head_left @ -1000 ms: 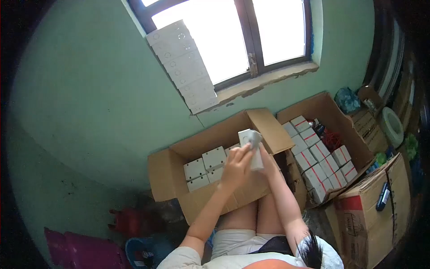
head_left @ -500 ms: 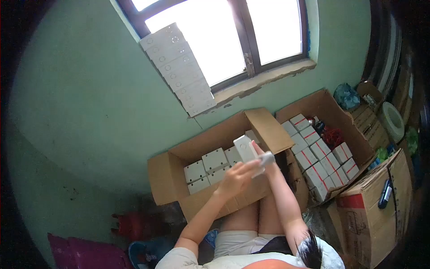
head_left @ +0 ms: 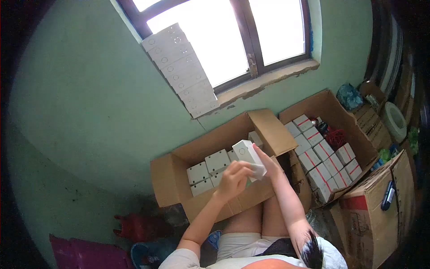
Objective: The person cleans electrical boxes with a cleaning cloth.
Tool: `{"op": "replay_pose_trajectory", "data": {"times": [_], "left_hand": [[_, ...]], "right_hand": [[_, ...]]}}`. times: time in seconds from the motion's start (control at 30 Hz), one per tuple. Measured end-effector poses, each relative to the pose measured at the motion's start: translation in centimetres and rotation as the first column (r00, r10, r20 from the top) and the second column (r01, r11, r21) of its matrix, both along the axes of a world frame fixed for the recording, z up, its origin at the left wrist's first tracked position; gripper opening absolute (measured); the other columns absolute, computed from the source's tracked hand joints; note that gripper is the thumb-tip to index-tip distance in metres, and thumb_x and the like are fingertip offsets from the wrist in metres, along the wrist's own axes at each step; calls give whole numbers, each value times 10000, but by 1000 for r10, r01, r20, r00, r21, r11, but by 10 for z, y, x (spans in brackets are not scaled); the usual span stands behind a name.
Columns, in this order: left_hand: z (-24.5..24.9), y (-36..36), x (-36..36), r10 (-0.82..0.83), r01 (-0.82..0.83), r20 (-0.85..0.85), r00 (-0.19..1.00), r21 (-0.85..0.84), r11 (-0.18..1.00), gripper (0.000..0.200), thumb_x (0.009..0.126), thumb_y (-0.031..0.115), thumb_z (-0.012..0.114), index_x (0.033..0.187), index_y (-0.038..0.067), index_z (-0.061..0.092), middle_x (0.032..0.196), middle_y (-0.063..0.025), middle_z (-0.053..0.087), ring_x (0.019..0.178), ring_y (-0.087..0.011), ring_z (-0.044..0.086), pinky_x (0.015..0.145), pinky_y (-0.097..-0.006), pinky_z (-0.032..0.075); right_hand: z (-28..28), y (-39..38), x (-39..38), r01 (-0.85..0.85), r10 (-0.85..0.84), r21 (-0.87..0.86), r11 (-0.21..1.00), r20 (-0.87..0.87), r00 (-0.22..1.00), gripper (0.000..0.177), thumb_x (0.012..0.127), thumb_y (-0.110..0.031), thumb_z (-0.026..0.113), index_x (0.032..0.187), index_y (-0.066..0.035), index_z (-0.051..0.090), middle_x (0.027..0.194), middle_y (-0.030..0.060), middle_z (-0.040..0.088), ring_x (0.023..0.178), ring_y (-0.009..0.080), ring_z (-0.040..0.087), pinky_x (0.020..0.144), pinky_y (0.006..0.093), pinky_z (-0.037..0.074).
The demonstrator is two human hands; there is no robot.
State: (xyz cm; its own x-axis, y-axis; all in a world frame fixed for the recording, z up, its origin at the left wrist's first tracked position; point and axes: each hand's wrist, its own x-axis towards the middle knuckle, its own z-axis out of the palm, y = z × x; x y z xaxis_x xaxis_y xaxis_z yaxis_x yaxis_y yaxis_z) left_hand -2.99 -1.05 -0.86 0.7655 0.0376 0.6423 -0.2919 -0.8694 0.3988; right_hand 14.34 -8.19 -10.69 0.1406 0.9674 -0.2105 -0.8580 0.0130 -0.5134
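Left hand grip: your left hand is curled closed around the lower end of the white box, just below mid-frame.
Right hand grip: your right hand holds the same box from the right, fingers stretched along its side and closed on it. How firmly it holds, you cannot tell from here.
Between the hands: a pale piece sits at the box's lower right edge. It is too blurred to tell whether it is part of the box.
Where the box is: in the air, tilted, above the near right part of the open carton in front of your knees. It touches nothing but your hands.
How the box looks: small, white and square-edged, with a round mark on its upturned face. It matches the ones below it.
Done so far: several packed boxes already lie side by side in the carton, by my reading about part-way full.
Left: the box in your hands is not yet among them. The carton's right end is hidden behind your hands.
Further out: at the right of the frame, a second carton holds red-striped boxes. At upper left, a leaning stack of white boxes rests against the window.
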Motion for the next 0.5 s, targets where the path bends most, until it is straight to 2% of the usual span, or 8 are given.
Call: {"op": "replay_pose_trajectory", "data": {"times": [0.13,0.2,0.23,0.33,0.4,0.43,0.47,0.5], "left_hand": [[13,-5,10,147,-139,45,988,-157,978,106,822,92,646,823,46,550,975,-112,602,819,-308,583,726,-414,495],[12,-21,19,241,-237,-26,970,92,967,151,829,123,646,835,54,513,992,-120,546,879,-317,583,765,-437,503],[9,-24,19,241,-238,-25,970,90,967,151,829,123,646,835,54,513,992,-120,546,879,-317,583,765,-437,503],[5,-27,21,260,-270,-171,950,-38,962,132,840,93,618,908,50,513,1076,-142,487,984,-332,563,814,-471,504],[13,-15,29,359,-354,-8,933,-180,918,196,822,70,633,974,51,511,1122,-156,439,1071,-349,539,867,-493,494],[13,-7,31,373,-357,34,927,-222,907,301,790,38,645,1079,42,558,1142,-163,467,1132,-361,508,899,-474,485],[12,-2,26,377,-361,33,926,-222,906,301,790,38,645,1079,42,558,1142,-163,467,1132,-361,508,899,-474,485],[12,3,20,272,-272,0,962,-60,961,375,774,28,645,1140,55,573,1177,-161,481,1137,-362,507,921,-464,477]], "right_hand": [[-5,2,0,66,-66,6,998,103,992,567,991,-534,460,1297,-65,552,1141,77,640,982,179,629,812,324,540],[-6,2,0,61,-60,-1,998,115,992,575,994,-538,448,1306,-65,547,1157,77,636,999,176,625,834,327,536],[-6,0,0,95,-94,-6,995,106,990,579,996,-537,442,1318,-66,539,1173,75,632,1023,175,619,857,326,529],[-1,-1,-4,142,-145,38,989,65,987,587,998,-537,434,1340,-68,525,1200,72,624,1063,177,608,891,327,520],[6,-4,-7,148,-151,84,985,31,988,591,998,-538,432,1350,-71,518,1212,71,620,1079,180,603,901,328,517],[9,-4,-7,143,-146,55,988,56,988,593,998,-540,430,1356,-74,512,1218,72,617,1090,183,601,907,333,516],[11,-4,-8,138,-139,27,990,81,987,594,999,-541,429,1361,-77,507,1224,74,614,1100,185,598,912,337,514],[13,-3,-9,166,-165,5,986,100,981,617,1000,-557,405,1385,-82,481,1242,78,605,1108,196,599,918,350,515]]}}
